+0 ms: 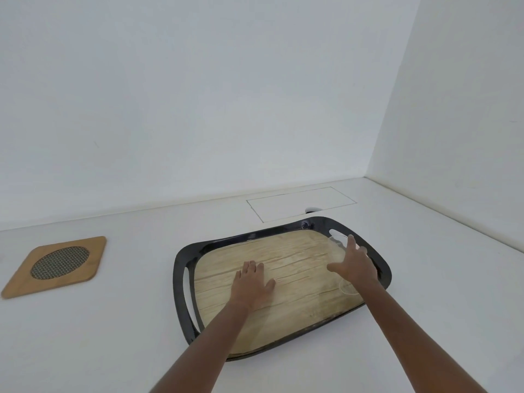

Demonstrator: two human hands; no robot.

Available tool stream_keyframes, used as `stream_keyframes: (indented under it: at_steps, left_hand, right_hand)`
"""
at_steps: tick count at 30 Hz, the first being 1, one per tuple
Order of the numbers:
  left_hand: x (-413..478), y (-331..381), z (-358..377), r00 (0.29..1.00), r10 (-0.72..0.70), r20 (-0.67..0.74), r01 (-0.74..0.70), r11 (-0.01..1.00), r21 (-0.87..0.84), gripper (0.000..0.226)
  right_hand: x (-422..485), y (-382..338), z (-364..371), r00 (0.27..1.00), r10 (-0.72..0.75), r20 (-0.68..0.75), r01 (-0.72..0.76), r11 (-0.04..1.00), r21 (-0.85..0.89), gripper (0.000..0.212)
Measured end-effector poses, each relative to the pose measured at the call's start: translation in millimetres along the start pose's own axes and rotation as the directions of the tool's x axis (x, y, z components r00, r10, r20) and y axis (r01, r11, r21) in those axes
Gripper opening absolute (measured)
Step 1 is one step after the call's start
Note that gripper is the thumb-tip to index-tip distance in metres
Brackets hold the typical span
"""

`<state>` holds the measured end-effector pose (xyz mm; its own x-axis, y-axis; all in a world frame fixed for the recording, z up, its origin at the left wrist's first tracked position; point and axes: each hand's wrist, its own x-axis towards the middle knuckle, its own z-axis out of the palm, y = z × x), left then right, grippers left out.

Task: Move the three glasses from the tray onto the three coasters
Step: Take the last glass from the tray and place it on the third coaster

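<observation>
A black-rimmed tray (pixel 181 259) with a wood-pattern floor lies in front of me on the white table. My left hand (pixel 251 282) rests palm down on the tray floor and holds nothing. My right hand (pixel 354 265) hovers over the tray's right side with its fingers spread. A faint clear glass (pixel 337 241) stands just beyond its fingertips, by the right handle slot. Another clear glass (pixel 346 287) shows partly under my right wrist. One square wooden coaster (pixel 56 265) with a round mesh centre lies far to the left. No other coaster is in view.
White walls close the table at the back and on the right. A rectangular flush panel (pixel 300 204) with a small dark hole sits in the tabletop behind the tray. Bare white table runs between the coaster and the tray.
</observation>
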<state>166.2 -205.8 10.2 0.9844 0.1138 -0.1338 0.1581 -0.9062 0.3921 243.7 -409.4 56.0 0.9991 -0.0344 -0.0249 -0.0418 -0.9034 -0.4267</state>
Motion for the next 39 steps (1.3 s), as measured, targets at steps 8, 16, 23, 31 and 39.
stream_keyframes:
  at_steps: [8,16,23,31,39]
  left_hand:
    - [-11,-16,-43,0.993,-0.063,-0.1,-0.001,0.841,-0.54,0.039]
    - [-42,-65,-97,0.992,-0.124,0.019,0.057,0.309,-0.949,0.046]
    - [-78,-136,-125,0.989,-0.148,-0.01,0.019,0.193,-0.981,0.022]
    - [-117,-199,-154,0.903,-0.387,-0.184,-0.048,0.337,-0.94,0.057]
    - [-137,-245,-170,0.763,-0.48,-0.433,-0.111,0.562,-0.819,0.057]
  right_hand:
    - [-24,-70,17,0.969,-0.241,0.06,0.195,0.888,0.417,0.087]
    - [-71,-156,43,0.869,-0.484,0.101,0.342,0.737,0.583,0.086]
    - [-116,-223,75,0.769,-0.621,0.15,0.388,0.64,0.663,0.084]
    - [-157,-296,120,0.718,-0.656,0.234,0.362,0.639,0.679,0.089]
    - [-196,-354,150,0.743,-0.667,0.05,0.49,0.593,0.639,0.086]
